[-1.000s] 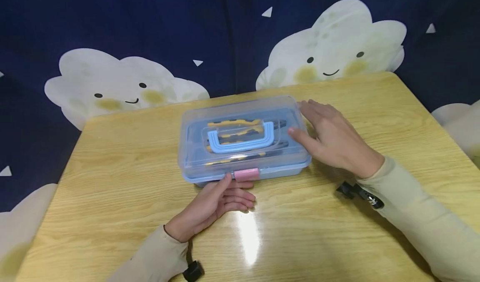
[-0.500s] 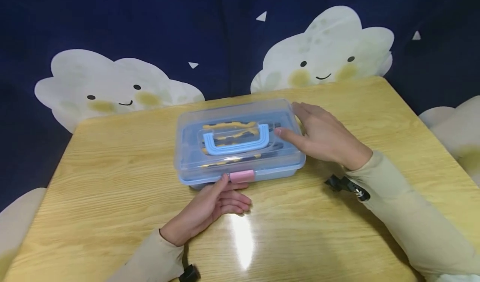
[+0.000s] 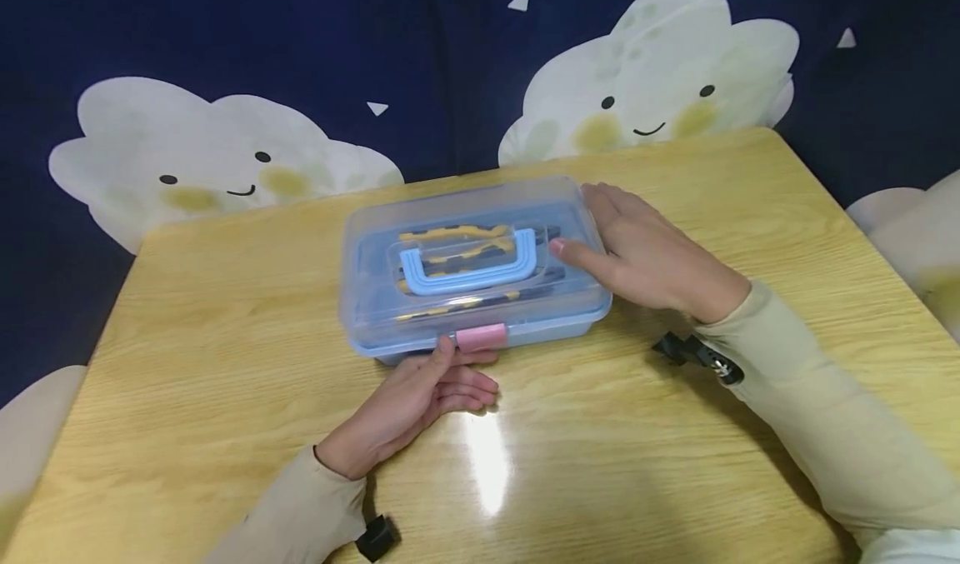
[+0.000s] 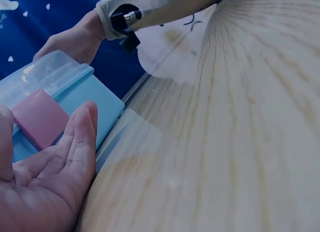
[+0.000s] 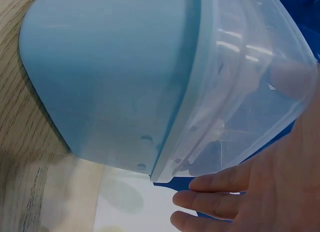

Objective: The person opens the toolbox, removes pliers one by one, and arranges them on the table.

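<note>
A light-blue plastic storage box (image 3: 558,336) with a clear lid (image 3: 367,297) sits on the wooden table. On the lid lies a blue carry handle (image 3: 471,284), and a pink latch (image 3: 482,337) marks the front edge. Long yellow-and-black items (image 3: 453,232) show through the lid, their kind unclear. My left hand (image 3: 408,401) is at the front, its thumb touching the lid's edge beside the latch and its fingers loosely extended below. The right hand (image 3: 652,256) rests against the lid's right end, thumb on top; its straight fingers (image 5: 215,204) reach along the side in the right wrist view.
Wooden tabletop (image 3: 225,314) surrounds the box. Behind it hangs a dark blue curtain (image 3: 300,31) printed with smiling clouds. A black wrist device (image 3: 701,357) sits below the right sleeve, another black device (image 3: 377,537) below the left one.
The right thumb has slid slightly further onto the lid over the last second. The whole scene shifts a little with the head camera. Box and left hand look otherwise the same.
</note>
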A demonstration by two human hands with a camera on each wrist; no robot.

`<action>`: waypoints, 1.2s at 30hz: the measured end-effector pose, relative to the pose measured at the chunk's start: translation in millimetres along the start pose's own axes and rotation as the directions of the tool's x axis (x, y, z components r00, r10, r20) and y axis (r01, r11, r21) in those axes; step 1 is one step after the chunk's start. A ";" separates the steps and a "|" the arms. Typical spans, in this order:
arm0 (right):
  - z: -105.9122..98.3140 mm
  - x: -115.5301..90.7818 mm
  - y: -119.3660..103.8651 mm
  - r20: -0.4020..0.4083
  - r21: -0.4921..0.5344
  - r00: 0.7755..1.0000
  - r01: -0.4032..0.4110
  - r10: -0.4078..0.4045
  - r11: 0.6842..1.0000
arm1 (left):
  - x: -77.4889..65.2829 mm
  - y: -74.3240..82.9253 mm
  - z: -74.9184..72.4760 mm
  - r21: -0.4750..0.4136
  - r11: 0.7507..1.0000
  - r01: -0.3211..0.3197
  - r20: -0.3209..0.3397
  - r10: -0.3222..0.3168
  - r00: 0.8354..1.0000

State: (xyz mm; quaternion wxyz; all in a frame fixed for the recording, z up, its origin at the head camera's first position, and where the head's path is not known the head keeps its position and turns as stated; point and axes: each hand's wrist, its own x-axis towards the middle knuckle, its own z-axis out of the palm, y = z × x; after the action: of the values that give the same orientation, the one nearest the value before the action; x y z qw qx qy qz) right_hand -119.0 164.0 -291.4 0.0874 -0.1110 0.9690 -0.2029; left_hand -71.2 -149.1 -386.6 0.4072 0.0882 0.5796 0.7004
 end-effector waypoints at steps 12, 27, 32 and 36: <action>5.1 -4.1 -0.1 -0.038 0.044 0.999 0.036 -0.034 0.998 | -1.3 -3.7 0.0 0.007 1.000 -0.011 0.000 0.011 1.000; 19.2 -0.2 -8.7 -0.080 0.066 0.994 0.079 -0.074 0.995 | -15.5 -6.7 -4.3 -0.064 0.998 0.021 -0.123 -0.029 0.992; 22.9 1.2 -12.6 -0.078 0.061 0.993 0.090 -0.085 0.994 | -20.9 -8.1 -5.6 -0.037 0.999 0.023 -0.150 -0.028 0.988; 24.9 3.1 -15.4 -0.073 0.054 0.994 0.082 -0.078 0.995 | -22.5 -8.2 -7.5 -0.025 0.999 0.024 -0.171 -0.028 0.985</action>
State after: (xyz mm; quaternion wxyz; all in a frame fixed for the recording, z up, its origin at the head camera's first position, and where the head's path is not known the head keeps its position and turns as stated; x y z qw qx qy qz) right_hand -113.9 140.2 -307.9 0.0481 -0.1399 0.9600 -0.2376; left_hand -57.1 -169.8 -388.3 0.3661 0.0153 0.6054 0.7066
